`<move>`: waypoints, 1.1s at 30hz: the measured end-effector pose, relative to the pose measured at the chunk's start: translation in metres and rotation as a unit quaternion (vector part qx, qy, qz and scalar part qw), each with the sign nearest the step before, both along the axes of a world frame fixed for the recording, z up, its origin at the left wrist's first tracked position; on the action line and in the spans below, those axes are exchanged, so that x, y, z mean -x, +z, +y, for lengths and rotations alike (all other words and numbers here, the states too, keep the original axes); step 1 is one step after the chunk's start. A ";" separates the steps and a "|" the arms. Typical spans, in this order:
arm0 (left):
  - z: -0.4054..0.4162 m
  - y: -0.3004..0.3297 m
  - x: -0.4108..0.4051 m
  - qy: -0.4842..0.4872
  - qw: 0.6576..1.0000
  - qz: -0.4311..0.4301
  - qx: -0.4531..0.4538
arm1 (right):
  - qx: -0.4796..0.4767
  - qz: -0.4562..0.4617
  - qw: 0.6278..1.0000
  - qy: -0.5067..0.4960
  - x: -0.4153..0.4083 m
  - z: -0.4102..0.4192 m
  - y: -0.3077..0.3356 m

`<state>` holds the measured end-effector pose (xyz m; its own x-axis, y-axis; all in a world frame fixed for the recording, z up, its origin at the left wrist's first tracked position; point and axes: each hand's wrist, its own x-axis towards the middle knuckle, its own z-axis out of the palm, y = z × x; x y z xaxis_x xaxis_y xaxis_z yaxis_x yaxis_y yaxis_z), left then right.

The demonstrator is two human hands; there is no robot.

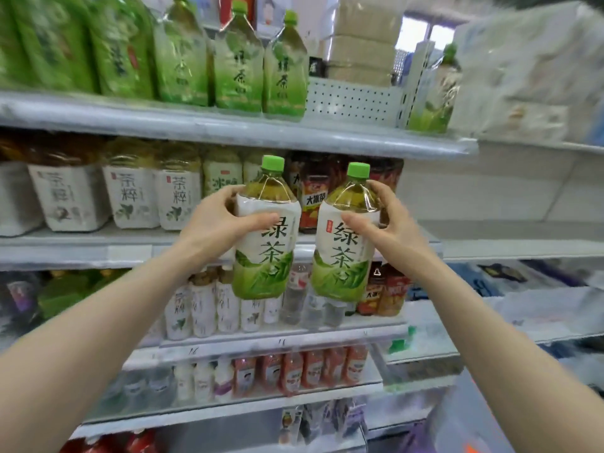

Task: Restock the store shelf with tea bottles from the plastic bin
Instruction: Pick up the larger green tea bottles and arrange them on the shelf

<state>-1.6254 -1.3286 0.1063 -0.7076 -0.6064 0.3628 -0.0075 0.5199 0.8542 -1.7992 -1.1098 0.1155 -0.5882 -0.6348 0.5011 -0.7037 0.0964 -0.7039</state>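
I hold two large green tea bottles upright in the air in front of the shelves. My left hand (pixel 218 220) grips the left green tea bottle (pixel 266 256) at its shoulder, and my right hand (pixel 382 230) grips the right green tea bottle (pixel 343 266) the same way. Both have green caps and white-and-green labels. On the top shelf (pixel 228 124) stands a row of the same green tea bottles (pixel 237 63), with a bare gap (pixel 353 117) to their right. The plastic bin is out of view.
The middle shelf (pixel 81 243) carries white-labelled tea bottles (pixel 130 197) and red iced tea bottles (pixel 313 197). Lower shelves hold several small drink bottles (pixel 294 374). A lone green bottle (pixel 434 89) and wrapped paper goods (pixel 529 70) stand at the upper right.
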 end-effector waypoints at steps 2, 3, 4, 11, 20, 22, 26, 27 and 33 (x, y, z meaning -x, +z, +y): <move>0.002 0.028 0.012 -0.020 0.999 0.014 -0.020 | 0.020 0.005 1.000 0.011 0.013 0.000 0.028; 0.002 0.042 0.018 -0.027 0.999 0.020 -0.027 | 0.036 0.002 0.999 0.019 0.020 -0.001 0.043; 0.002 0.056 0.024 -0.031 0.999 0.026 -0.026 | 0.051 0.000 0.998 0.023 0.028 -0.001 0.058; -0.015 0.134 0.063 0.014 0.997 0.076 0.023 | 0.137 0.006 0.988 0.067 0.087 -0.019 0.167; -0.037 0.198 0.096 0.062 0.984 0.166 0.029 | 0.147 0.066 0.982 0.102 0.154 -0.092 0.232; -0.043 0.205 0.102 0.066 0.981 0.179 0.024 | 0.135 0.064 0.983 0.106 0.166 -0.111 0.232; -0.054 0.214 0.114 0.096 0.978 0.182 0.031 | 0.133 0.016 0.983 0.123 0.185 -0.140 0.230; -0.056 0.216 0.116 0.105 0.977 0.180 0.033 | 0.131 0.011 0.983 0.126 0.189 -0.146 0.230; -0.062 0.223 0.129 0.104 0.978 0.178 0.039 | 0.096 -0.001 0.987 0.128 0.202 -0.162 0.221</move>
<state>-1.7548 -1.3908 0.3295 -0.3923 -0.6843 0.6147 0.1701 0.6028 0.7796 -2.0013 -1.2720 0.3366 -0.4215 -0.6562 0.6259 -0.6865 -0.2202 -0.6930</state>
